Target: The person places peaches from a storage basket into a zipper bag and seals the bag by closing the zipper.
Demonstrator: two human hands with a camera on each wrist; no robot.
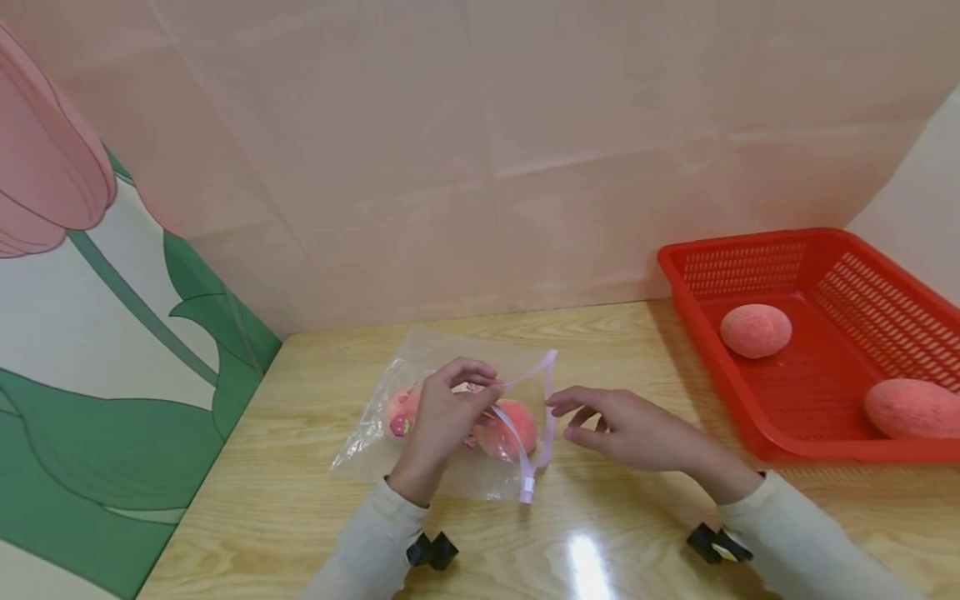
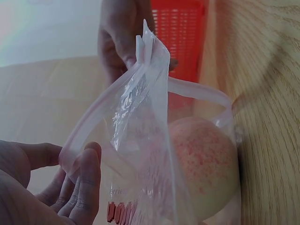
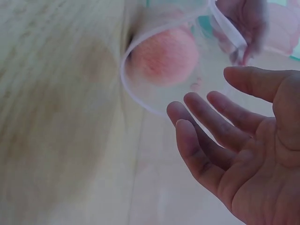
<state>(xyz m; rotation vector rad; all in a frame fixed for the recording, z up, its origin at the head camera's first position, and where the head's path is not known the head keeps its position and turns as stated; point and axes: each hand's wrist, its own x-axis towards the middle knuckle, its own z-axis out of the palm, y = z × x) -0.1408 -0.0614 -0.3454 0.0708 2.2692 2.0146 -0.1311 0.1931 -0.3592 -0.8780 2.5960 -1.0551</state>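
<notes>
A clear zip bag (image 1: pixel 465 487) with a pale pink zip edge and slider lies on the table, its mouth held apart toward the right. Inside it are pink, peach-like fruits; one peach (image 2: pixel 201 164) shows close to the mouth in the left wrist view. My left hand (image 1: pixel 446 417) pinches the bag's upper rim between thumb and fingers. Just right of the mouth, my right hand (image 1: pixel 626 427) has loosely bent fingers and holds nothing. In the right wrist view, the fingertips (image 3: pixel 176 110) of that hand are close to the zip edge; whether they touch it I cannot tell.
A red plastic basket (image 1: pixel 817 358) stands at the right, with one peach (image 1: pixel 756 331) at its left side and another peach (image 1: pixel 911 408) near its front. The wooden table (image 1: pixel 247 500) meets a pinkish covered wall (image 1: pixel 450 208) at the back. A flower-painted panel (image 1: pixel 90 450) borders the left.
</notes>
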